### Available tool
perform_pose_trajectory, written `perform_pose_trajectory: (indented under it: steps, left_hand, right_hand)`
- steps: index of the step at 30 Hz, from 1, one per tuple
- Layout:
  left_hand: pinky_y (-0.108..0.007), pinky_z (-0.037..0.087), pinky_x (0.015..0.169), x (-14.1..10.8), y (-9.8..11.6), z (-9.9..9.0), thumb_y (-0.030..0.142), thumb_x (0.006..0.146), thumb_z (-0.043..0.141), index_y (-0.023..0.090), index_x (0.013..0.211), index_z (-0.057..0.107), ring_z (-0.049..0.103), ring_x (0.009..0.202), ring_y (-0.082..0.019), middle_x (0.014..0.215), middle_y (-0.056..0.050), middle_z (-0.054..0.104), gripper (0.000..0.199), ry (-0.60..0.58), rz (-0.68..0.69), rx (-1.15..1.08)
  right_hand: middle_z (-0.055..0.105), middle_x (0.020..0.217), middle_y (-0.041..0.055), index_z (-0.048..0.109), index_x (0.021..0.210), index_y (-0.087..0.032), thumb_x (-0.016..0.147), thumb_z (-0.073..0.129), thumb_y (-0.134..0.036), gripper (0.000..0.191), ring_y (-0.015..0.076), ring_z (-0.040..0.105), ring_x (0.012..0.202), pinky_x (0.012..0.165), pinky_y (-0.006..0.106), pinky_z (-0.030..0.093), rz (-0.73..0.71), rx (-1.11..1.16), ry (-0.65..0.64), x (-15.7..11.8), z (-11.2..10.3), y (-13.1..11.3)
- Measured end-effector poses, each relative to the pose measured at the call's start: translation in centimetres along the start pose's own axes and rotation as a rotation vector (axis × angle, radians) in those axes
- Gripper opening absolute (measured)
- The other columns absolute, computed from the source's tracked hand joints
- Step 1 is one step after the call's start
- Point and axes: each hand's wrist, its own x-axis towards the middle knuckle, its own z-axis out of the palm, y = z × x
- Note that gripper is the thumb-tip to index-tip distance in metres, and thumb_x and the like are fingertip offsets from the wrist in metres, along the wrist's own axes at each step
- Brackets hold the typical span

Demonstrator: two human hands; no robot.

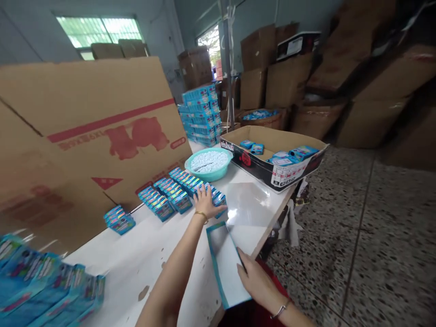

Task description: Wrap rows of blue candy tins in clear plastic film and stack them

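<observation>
Workshop scene, seen from above a person's 2 bare hands at a white table (136,261). L hand (204,203), gold bangle at wrist, is palm-down on the near-R end of a row of small blue boxes (185,179); its fingers are spread, thumb out to the R. R hand (255,278), silver-coloured bracelet at wrist, grips the R long side of an empty, open-topped blue tray box (227,268), white inside, pinching that edge btwn thumb & fingers; some fingertips are hidden. The tray box sits at the table's near edge, just below the row under the L hand, approx. bottom centre of view.

L of that row, 2 shorter rows (173,197) of the same boxes stand close by, plus a small separate group (119,220) further L. Bottom L: bigger blue packs (47,286), part cut off. Behind the rows: a turquoise bowl (214,175) w/ whitish pieces (207,160), then a tall stack of blue packs (200,116). Big cardboard carton (78,100) stands along the table's far L side. R of the bowl: a low black-&-white carton tray (252,168) w/ several blue packets (303,152). Background R: piled brown cartons (289,81), speckled floor (337,245).
</observation>
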Motion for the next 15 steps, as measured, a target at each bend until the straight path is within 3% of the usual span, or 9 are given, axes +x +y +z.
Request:
perform_pose_trajectory:
  steps: [3,8,10,12,15]
  left_hand:
    - [-0.062,0.004,0.113,1.9,0.6,0.9,0.067,0.069,0.060,0.015,0.150,0.016,-0.001,0.145,-0.039,0.159,-0.016,0.006,0.106,-0.062,-0.042,0.106]
    - [-0.063,0.003,0.113,0.5,2.0,1.7,0.056,0.076,0.056,0.015,0.147,0.028,0.012,0.144,-0.038,0.156,-0.017,0.019,0.086,0.034,-0.019,0.211]
    - [-0.060,0.011,0.113,0.2,2.8,1.7,0.050,0.073,0.061,0.015,0.143,0.034,0.024,0.139,-0.038,0.150,-0.020,0.029,0.083,0.079,0.010,0.234]
    - [-0.055,0.027,0.108,0.5,3.3,1.2,0.047,0.066,0.067,0.016,0.143,0.035,0.038,0.128,-0.039,0.139,-0.022,0.040,0.088,0.093,0.028,0.227]
    - [-0.048,0.041,0.096,1.3,2.8,-0.2,0.046,0.057,0.075,0.018,0.146,0.029,0.045,0.119,-0.040,0.128,-0.021,0.045,0.104,0.037,-0.029,0.121]
  right_hand:
    - [0.046,0.139,0.0202,0.033,0.145,-0.004,0.091,0.031,-0.014,0.055,0.0279,0.051,0.123,0.107,0.040,0.039,0.046,-0.125,-0.044,0.3,-0.6,-0.7]
    - [0.047,0.137,0.0183,0.033,0.146,-0.008,0.090,0.031,-0.012,0.056,0.0285,0.058,0.113,0.097,0.040,0.047,0.058,-0.217,-0.080,0.4,-1.6,-1.1]
    - [0.049,0.135,0.0182,0.034,0.145,-0.007,0.089,0.031,-0.011,0.056,0.0280,0.059,0.111,0.095,0.038,0.049,0.036,-0.229,-0.069,0.5,-1.9,-1.1]
    - [0.052,0.131,0.0182,0.035,0.144,-0.006,0.088,0.031,-0.010,0.056,0.0277,0.060,0.109,0.092,0.037,0.050,0.024,-0.244,-0.060,0.4,-2.1,-1.1]
    - [0.056,0.126,0.0189,0.036,0.143,-0.004,0.087,0.032,-0.011,0.056,0.0281,0.061,0.107,0.089,0.036,0.050,0.015,-0.265,-0.050,0.4,-2.7,-1.2]
